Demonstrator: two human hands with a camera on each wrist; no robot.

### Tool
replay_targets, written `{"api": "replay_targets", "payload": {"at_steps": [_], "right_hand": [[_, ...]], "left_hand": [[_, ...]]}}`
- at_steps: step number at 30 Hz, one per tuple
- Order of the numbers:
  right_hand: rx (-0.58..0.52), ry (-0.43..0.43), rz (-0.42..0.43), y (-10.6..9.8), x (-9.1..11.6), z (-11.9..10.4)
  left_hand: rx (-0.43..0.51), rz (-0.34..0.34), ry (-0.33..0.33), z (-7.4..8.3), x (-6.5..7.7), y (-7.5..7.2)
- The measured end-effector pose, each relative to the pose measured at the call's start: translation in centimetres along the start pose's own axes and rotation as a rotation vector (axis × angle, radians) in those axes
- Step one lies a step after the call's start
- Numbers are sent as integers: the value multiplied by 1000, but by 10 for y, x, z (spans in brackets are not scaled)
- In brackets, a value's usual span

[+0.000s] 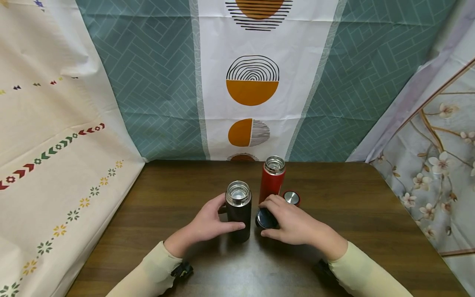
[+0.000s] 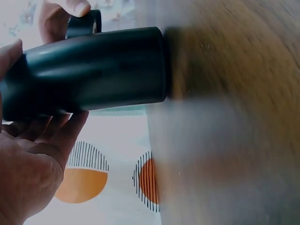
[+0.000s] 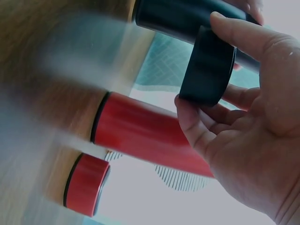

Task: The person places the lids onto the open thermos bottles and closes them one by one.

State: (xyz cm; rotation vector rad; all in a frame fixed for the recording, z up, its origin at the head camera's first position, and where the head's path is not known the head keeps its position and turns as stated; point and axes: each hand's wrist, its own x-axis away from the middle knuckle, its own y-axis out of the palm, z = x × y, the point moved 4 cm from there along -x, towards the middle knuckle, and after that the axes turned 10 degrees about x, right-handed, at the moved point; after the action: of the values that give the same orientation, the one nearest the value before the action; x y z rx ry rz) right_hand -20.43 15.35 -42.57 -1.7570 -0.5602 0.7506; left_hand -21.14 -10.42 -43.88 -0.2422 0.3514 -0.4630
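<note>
A black thermos flask (image 1: 240, 212) stands upright and uncapped, its steel mouth facing up. My left hand (image 1: 211, 222) grips it from the left, the thumb across the near side and the fingers around the far side. To its right, my right hand (image 1: 295, 225) holds the black lid (image 3: 208, 68) between thumb and fingers, apart from the flask and above the table. Behind the right hand is an uncapped red thermos flask (image 1: 272, 181), upright, its lower part hidden in the head view. Its red lid (image 3: 86, 184) sits on the table beside it.
The brown wooden table (image 1: 178, 185) ends at a patterned cloth (image 1: 159, 82) hanging behind it. A cream cloth (image 1: 55, 165) hangs along the left side, and a floral cloth (image 1: 438, 185) along the right.
</note>
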Motion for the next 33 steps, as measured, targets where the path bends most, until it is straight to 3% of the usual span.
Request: {"api": "replay_targets", "payload": {"at_steps": [19, 33], "right_hand": [[-22, 25, -24, -28, 12, 11], [-39, -7, -38, -60, 8, 18]], "left_hand": [[5, -62, 51, 3, -10, 18], [9, -68, 60, -4, -19, 19]]}}
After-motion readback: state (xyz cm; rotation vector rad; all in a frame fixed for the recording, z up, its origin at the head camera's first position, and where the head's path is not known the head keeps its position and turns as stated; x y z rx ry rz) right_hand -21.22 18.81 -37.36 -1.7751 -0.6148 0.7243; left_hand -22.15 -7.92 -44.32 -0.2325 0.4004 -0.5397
